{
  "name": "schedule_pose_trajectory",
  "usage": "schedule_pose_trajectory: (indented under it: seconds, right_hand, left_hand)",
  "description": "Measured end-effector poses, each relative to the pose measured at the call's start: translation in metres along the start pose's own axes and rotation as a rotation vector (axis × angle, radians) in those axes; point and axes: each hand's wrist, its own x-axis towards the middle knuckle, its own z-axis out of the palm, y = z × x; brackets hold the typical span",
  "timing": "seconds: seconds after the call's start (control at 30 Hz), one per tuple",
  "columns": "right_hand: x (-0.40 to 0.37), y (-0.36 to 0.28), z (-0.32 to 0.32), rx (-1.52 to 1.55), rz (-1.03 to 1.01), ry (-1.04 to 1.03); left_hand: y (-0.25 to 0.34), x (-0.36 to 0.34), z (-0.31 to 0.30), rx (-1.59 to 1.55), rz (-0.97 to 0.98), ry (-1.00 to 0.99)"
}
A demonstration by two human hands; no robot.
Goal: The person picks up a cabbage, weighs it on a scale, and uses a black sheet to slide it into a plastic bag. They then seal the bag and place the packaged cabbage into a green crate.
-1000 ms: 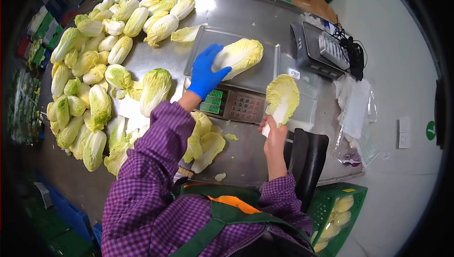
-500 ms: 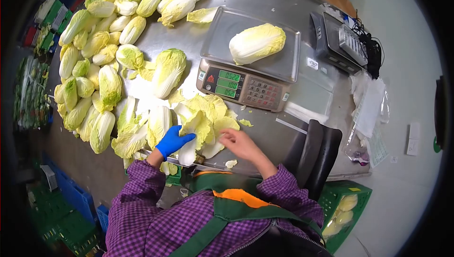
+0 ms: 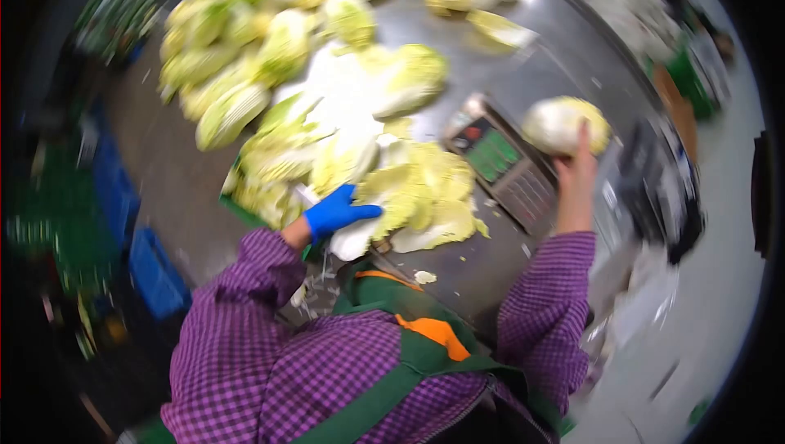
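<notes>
My left hand [image 3: 337,212], in a blue glove, has its thumb and fingers round the edge of a loose cabbage leaf [image 3: 392,200] near the table's front edge. My bare right hand [image 3: 579,168] reaches out over the scale and holds a napa cabbage [image 3: 564,127] from its near side. Beneath that cabbage is the weighing scale [image 3: 511,168], with its green display blurred. More loose leaves lie between my left hand and the scale. A whole cabbage [image 3: 411,80] rests just behind them.
Many cabbages [image 3: 286,39] are piled at the back left of the metal table [image 3: 564,51]. A single leaf [image 3: 500,29] lies at the back. Black equipment [image 3: 654,168] stands right of the scale. Blue crates [image 3: 157,272] are on the floor at left.
The view has turned, shifting the scale to the right and the pile upward. My right hand has left the leaves and taken hold of the cabbage on the scale. My left hand stays at its leaf.
</notes>
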Motion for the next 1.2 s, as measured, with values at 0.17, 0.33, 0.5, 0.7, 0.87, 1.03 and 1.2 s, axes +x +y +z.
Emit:
schedule_pose_trajectory:
  seconds: [0.17,0.33,0.5,0.7,0.87,1.03,1.2]
  right_hand:
    - [0.049,0.009,0.024,-0.148,-0.197,-0.166]
    - [0.013,-0.002,0.027,-0.139,0.017,-0.422]
    - [-0.097,0.012,0.043,-0.080,0.057,-0.743]
    - [-0.205,0.046,0.071,-0.230,0.011,-1.023]
    - [-0.221,0.061,0.043,-0.878,-0.614,-0.810]
    - [-0.212,0.051,0.010,-0.712,-0.265,-0.717]
    - [-0.210,0.051,-0.005,-0.961,-0.658,-0.492]
  left_hand:
    - [-0.031,-0.062,-0.008,-0.098,-0.200,-0.019]
    - [-0.140,-0.122,-0.052,-0.098,-0.331,0.484]
    - [-0.116,-0.127,-0.078,0.452,0.040,1.005]
    - [-0.005,-0.041,0.039,-0.771,0.232,-0.103]
    - [0.017,-0.019,0.078,-0.750,0.335,0.143]
    - [0.022,-0.005,0.093,-0.520,0.443,0.181]
    - [0.036,0.005,0.117,-0.557,0.423,0.135]
